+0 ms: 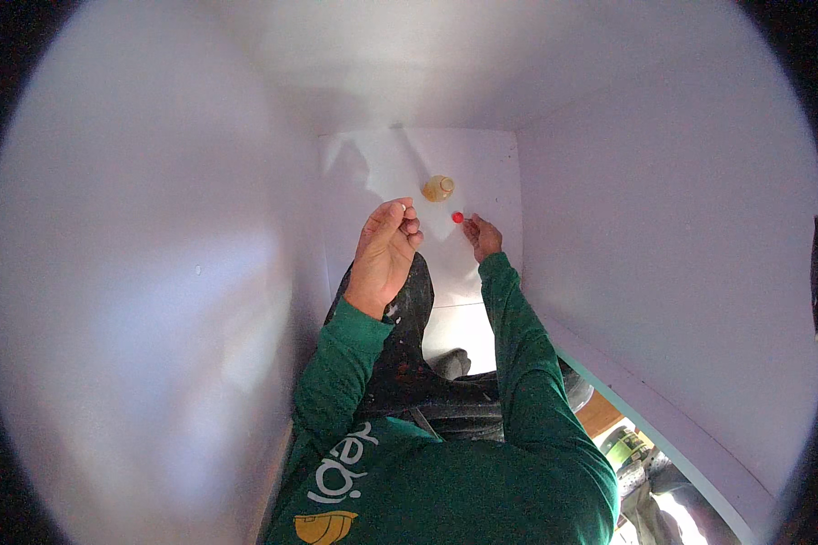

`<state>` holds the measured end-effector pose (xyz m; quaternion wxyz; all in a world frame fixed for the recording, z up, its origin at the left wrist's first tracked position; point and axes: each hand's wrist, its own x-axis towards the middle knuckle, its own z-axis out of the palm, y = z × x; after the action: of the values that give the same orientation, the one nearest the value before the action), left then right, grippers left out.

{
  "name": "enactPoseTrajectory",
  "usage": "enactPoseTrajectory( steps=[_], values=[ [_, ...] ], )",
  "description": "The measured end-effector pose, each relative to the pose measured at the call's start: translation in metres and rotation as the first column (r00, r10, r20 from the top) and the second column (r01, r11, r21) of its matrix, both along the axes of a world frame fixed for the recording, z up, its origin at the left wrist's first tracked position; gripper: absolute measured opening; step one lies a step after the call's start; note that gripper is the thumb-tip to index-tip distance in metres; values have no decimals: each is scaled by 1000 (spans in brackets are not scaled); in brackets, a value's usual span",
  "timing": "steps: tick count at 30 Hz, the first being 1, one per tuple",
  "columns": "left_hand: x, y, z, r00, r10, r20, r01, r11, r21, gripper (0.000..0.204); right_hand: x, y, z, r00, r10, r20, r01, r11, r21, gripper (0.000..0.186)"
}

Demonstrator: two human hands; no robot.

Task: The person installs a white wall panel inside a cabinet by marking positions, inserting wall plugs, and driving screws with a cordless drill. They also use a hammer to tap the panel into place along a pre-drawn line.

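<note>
My left hand [384,250] is raised in the middle, fingers curled and pinched on a small pale piece [404,208], too small to make out. Lower than the bottle and to its right, my right hand [482,235] grips a small red cap [458,218] at its fingertips. A squat amber bottle [437,189], apparently uncapped, is on the white bottom panel [364,163] beyond both hands.
Tall white walls [136,272] rise on the left, right and far side of a narrow enclosure. My dark-trousered leg [413,300] is inside it. Beyond a ledge [663,445] at the lower right are a green container [623,445] and dark clutter.
</note>
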<state>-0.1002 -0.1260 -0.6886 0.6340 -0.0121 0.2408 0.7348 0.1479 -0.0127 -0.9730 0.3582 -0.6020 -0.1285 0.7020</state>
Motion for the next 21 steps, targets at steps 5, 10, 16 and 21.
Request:
enactPoseTrajectory(
  steps=[5,10,16,21],
  values=[
    [-1,-1,-4,1000,-14,-23,14,1000,3,23,0,3,1,999,42,-1,-42,999,-17,22],
    [0,1,-2,1000,-11,20,11,1000,-1,21,4,5,-1,999,34,-34,-34,999,-6,24],
    [0,0,-2,1000,-1,14,1,1000,-8,21,3,10,9,998,25,-58,-29,997,-65,23],
    [-1,-3,-1,1000,15,15,-14,1000,-17,20,6,15,2,994,51,-102,-59,995,-75,19]
  ],
)
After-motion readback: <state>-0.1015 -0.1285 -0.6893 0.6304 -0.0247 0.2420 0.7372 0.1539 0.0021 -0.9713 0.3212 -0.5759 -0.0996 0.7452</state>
